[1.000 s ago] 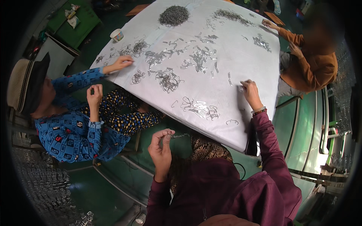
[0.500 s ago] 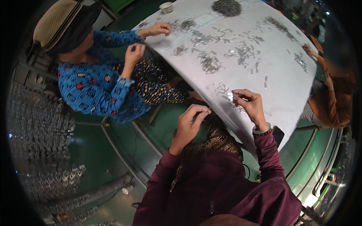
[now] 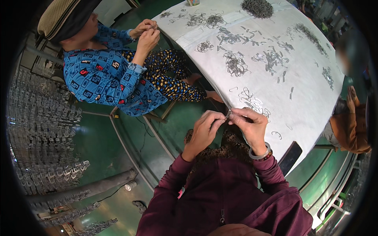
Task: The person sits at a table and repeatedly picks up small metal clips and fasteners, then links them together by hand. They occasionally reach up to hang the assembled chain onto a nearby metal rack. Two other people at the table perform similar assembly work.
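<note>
My left hand (image 3: 204, 132) is closed in a pinch on a small metal piece (image 3: 228, 113) just off the table's near edge. My right hand (image 3: 253, 126) meets it there, thumb and forefinger pinching the same spot. The piece is thin and mostly hidden by the fingertips; its exact kind I cannot make out. Just beyond my right hand, a loose cluster of shiny bent-wire pieces (image 3: 254, 103) lies on the white-covered table (image 3: 311, 102). A few curved ones (image 3: 277, 135) lie closer, to the right of that hand.
More wire clusters (image 3: 236, 65) and a dark dense pile (image 3: 258, 8) spread across the table. A dark phone (image 3: 290, 156) lies at the near right edge. At left sits a co-worker in a blue patterned shirt (image 3: 98, 76); another person's orange-brown sleeve (image 3: 350, 128) shows at right. Racks of metal parts (image 3: 43, 122) stand left.
My right hand has come off the wire cluster, leftward and toward me, and now meets my left hand. The co-worker's hands at left have come together. The view has shifted slightly.
</note>
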